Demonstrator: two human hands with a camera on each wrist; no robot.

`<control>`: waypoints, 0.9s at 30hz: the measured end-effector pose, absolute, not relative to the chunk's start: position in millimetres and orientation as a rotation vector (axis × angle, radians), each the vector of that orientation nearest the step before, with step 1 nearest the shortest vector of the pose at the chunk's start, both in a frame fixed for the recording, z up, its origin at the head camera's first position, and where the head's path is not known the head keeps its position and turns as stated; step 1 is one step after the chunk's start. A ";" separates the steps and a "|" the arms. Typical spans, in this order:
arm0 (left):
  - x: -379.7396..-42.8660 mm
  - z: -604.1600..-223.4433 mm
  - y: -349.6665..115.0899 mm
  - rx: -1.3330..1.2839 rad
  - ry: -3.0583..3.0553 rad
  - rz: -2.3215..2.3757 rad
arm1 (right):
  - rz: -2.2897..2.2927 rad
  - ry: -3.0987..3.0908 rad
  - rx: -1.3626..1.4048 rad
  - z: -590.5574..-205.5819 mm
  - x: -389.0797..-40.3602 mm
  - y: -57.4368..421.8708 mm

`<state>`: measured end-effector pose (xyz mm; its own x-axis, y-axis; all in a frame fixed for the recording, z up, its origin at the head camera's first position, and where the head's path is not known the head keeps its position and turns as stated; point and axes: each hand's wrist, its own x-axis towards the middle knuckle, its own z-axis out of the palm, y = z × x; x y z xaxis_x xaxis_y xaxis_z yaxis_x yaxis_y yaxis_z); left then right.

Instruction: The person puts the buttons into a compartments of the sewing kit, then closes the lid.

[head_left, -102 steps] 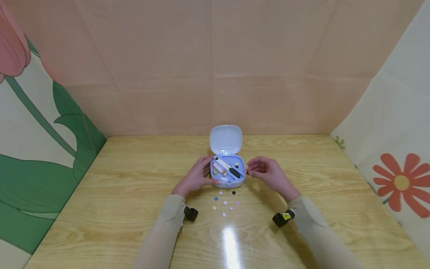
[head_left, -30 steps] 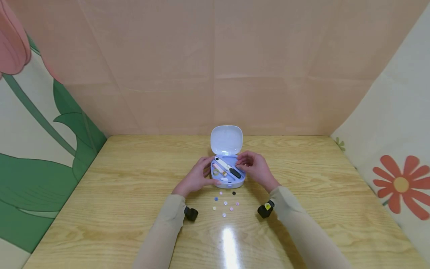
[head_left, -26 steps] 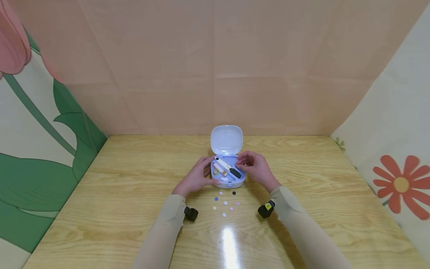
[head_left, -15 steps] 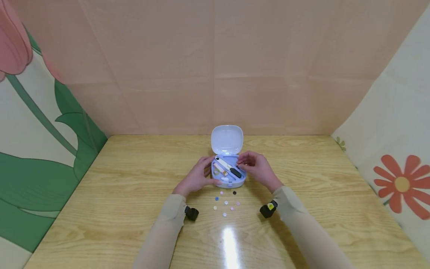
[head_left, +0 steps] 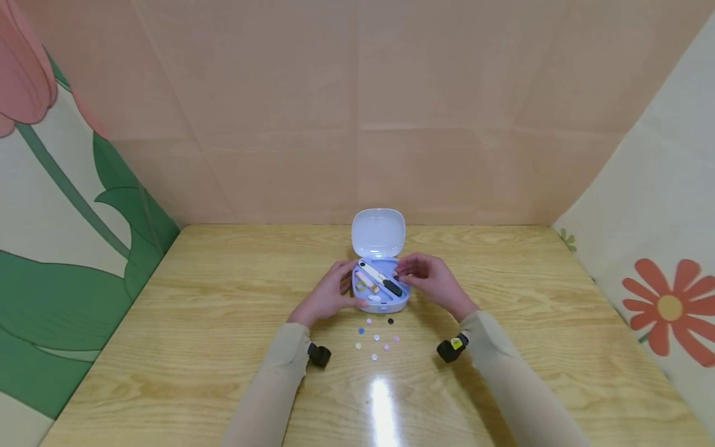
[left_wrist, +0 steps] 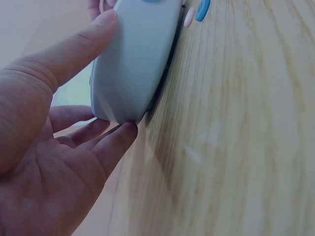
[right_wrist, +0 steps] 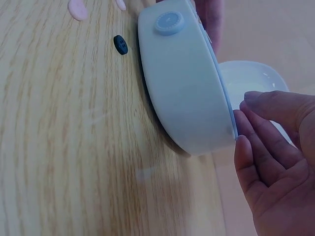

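A pale blue sewing box (head_left: 381, 307) stands on the table, its lid (head_left: 378, 232) raised at the back. My left hand (head_left: 326, 294) grips its left side, thumb along the front edge and fingers round the side wall (left_wrist: 133, 64). My right hand (head_left: 432, 278) is at the right rim, fingers loosely bent over the right compartment, with nothing visible between them. A dark button (head_left: 396, 277) shows by its fingertips. Inside the box lie a slim white tool with a black end (head_left: 393, 288), a pinkish stick (head_left: 367, 282) and small pale pieces (head_left: 374, 298).
Several small buttons lie scattered before the box, among them a black button (head_left: 390, 321), a blue button (head_left: 361, 331) and a pink button (right_wrist: 77, 10). The wooden table (head_left: 240, 285) meets a plain backdrop behind the box.
My right hand, earlier beside the box with a small dark reddish thing at its fingertips, came in over the right compartment and has since drawn slightly right. The left hand keeps its grip.
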<state>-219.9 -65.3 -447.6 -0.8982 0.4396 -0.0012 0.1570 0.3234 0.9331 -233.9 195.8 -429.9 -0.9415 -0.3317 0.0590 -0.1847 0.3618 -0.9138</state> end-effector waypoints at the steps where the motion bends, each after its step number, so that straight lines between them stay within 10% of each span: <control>1: -220.1 -448.0 -65.4 0.541 2.338 1.602 | -1.641 2.471 -0.479 -430.2 -233.9 196.5; 27: -221.3 -451.9 -66.0 0.553 2.325 1.628 | -1.731 2.291 -0.570 -417.6 -214.8 215.8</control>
<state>-221.3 -66.0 -451.9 -0.8968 0.4422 0.0133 0.1637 0.3036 0.9386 -214.8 215.8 -417.6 -0.9024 -0.4266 0.0613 -0.1755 0.2339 -0.9563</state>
